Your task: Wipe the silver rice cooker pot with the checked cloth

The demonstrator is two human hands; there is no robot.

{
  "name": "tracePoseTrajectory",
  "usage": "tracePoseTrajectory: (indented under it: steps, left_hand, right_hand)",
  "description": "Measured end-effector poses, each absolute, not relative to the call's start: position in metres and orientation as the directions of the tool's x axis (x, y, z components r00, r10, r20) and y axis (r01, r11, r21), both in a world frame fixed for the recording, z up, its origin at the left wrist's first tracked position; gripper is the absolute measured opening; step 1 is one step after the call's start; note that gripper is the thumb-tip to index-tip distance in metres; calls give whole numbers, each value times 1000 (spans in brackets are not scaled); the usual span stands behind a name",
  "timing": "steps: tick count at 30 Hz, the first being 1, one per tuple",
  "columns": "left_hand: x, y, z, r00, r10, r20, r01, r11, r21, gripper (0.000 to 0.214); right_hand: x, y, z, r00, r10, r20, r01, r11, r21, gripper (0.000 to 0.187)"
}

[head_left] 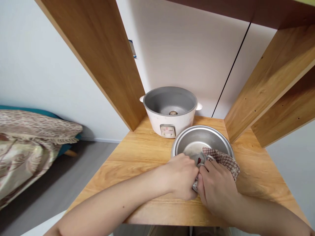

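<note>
Cloth [227,161] is overhanging pot [216,139]; right hand [219,183] is clamping cloth; left hand [184,177] is curling at pot's near rim, hold unclear

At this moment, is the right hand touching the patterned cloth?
Touching. The head view shows the right hand curled over the patterned cloth, whose fabric comes out from beneath it.

Home. Rice cooker [154,119] on wood-grain counter [133,144], metal pot [220,139] at its four o'clock. Patterned throw [31,134] over teal furniture [62,149] at cooker's nine o'clock. Grey floor [86,164], plain pale wall [31,59], ten o'clock.
</note>
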State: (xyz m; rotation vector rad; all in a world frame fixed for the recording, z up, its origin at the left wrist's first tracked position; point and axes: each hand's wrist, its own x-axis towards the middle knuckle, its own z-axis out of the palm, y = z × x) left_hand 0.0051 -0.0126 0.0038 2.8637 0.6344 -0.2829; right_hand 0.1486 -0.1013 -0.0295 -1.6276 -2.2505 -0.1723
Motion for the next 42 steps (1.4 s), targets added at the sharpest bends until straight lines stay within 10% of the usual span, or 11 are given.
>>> tracePoseTrajectory:
  steps: [29, 42]
  left_hand:
    - [2, -6, 5, 898, 361, -251, 406, -901, 154, 30]
    - [6, -12, 6, 881, 396, -261, 442, -884, 153, 31]
  right_hand:
    - [169, -89, -9, -435, 900, 37, 892, 436, -118, 18]
    - [156, -97, -20, -300, 939, 166, 934, 324, -148, 18]
